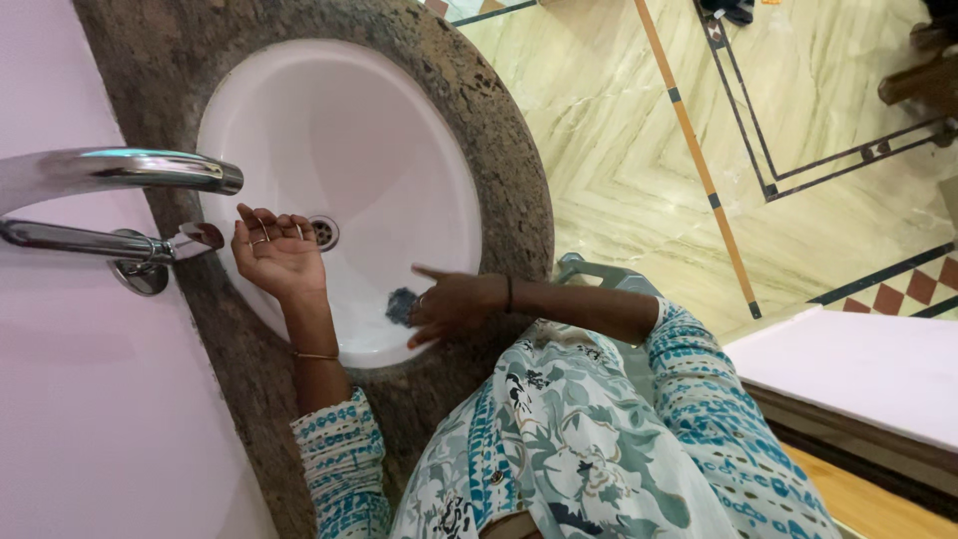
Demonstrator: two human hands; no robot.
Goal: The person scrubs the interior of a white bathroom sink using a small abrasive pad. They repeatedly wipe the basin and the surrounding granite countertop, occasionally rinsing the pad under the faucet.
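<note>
Head view: left hand cupped, empty, beneath chrome spout; right hand pinching dark scrubber against white basin wall. Risk: loose pinch, scrubber sliding toward drain.

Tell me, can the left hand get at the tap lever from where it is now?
Probably yes. The left hand is cupped, palm up, right beside the tap lever, with nothing between them. The right hand is apart, over a dark scrubber.
</note>
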